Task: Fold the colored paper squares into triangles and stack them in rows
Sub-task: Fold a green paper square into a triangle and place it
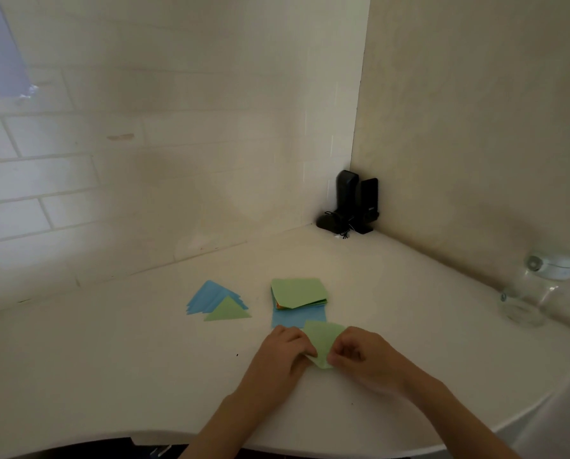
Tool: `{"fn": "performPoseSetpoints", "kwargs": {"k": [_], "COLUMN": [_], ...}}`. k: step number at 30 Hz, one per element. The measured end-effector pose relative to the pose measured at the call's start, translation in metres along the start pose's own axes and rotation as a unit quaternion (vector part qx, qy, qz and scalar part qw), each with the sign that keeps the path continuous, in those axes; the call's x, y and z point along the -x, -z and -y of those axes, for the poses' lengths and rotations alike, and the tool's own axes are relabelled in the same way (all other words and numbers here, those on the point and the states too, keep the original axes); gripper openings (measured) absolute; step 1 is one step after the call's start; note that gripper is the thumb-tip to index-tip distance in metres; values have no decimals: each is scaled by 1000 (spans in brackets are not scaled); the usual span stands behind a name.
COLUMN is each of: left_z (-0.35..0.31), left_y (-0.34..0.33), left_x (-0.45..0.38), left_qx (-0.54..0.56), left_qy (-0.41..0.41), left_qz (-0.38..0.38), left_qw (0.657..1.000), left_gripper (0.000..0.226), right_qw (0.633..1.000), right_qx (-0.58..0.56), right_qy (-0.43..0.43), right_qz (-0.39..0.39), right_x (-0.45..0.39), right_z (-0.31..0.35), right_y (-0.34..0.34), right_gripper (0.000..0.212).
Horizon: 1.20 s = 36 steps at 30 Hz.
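A light green paper sheet (323, 339) lies partly folded on the white counter between my hands. My left hand (282, 351) pinches its near left edge, and my right hand (356, 354) pinches its near corner with curled fingers. Behind it lies a blue square (296, 318). Further back sits a stack of squares (298, 292) with a green sheet on top and an orange edge showing. To the left, a pile of blue triangles (207, 298) carries a folded green triangle (227, 311) at its front.
Black devices with a cable (353, 203) stand in the back corner where tiled wall meets plain wall. A clear glass jar with a white lid (535, 289) lies at the right wall. The white counter (111, 359) has its curved front edge near me.
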<state>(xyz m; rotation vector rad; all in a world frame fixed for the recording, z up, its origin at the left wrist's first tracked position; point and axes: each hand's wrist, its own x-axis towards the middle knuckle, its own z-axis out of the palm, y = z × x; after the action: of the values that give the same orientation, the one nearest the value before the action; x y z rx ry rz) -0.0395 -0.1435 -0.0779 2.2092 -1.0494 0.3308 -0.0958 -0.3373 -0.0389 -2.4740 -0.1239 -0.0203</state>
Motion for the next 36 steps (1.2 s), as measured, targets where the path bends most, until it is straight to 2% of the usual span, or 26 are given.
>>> {"fn": "performPoseSetpoints", "kwargs": {"k": [4,6,8,10,13,17,20,22,27,33,36], "left_z": [-1,-2,-2,-2,-1,-2,-2,-3,-8,-7,-4], "left_y": [-1,0,0,-1,-1,-2,-4,-6,-11,-9,-6], "left_x": [-1,-1,-1,-1,-2,-4,-4,-5,-10,-17,-17], "left_qx": [-27,-31,-22,-10,-14,-13,-19,-28,-65,-74,-30], "left_qy": [6,16,26,46,84,131,171,185,200,225,228], "left_qz": [-6,-11,-21,-28,-26,-29,-32,-33,-35,-4,-1], "left_qw": [1000,999,999,999,996,991,985,982,977,972,973], "left_gripper": [15,17,18,23,34,25,30,33,46,40,31], "right_qw": [998,997,996,994,994,991,986,983,980,979,982], "right_qx": [15,30,55,63,64,40,23,25,45,47,39], "right_qy": [29,37,43,46,28,-6,-29,-46,-84,-108,-111], "right_qz": [-62,-66,-63,-74,-87,-128,-161,-174,-172,-165,-151], "right_x": [3,5,7,9,12,7,3,1,-1,-3,-6], "right_z": [-3,-8,-13,-19,-20,-19,-18,-15,-9,-7,-8], "right_y": [-4,-9,-13,-16,-18,-23,-29,-31,-33,-33,-30], "right_gripper": [20,4,25,35,35,38,21,23,30,29,30]}}
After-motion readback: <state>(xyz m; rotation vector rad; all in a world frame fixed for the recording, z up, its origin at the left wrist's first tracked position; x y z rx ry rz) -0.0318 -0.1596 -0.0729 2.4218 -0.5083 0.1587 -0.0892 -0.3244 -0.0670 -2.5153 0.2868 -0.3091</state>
